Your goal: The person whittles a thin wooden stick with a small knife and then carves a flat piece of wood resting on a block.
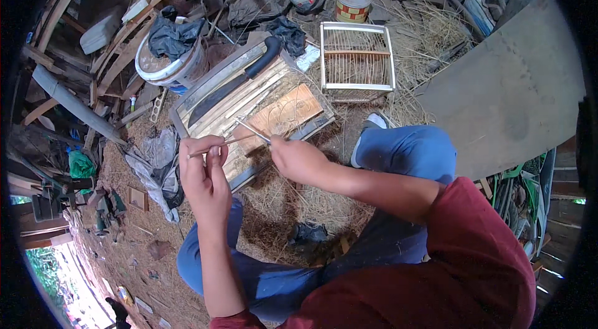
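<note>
Bamboo stick (218,145) pinched in L hand (204,179), R hand (298,158) w/ blade (252,130)

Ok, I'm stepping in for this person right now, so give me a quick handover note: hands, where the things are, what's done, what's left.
Left hand: pinches a thin bamboo stick near its left end, held level above the lap.
Right hand: grips a small blade, its tip laid against the stick.
Things: a big knife with a black handle lies on the slatted board ahead; a small frame of thin bars stands beyond it on the straw.
Done: the frame already has many bars in it.
Left: the stick in hand is not yet fitted to anything; how far it is trimmed cannot be told.
</note>
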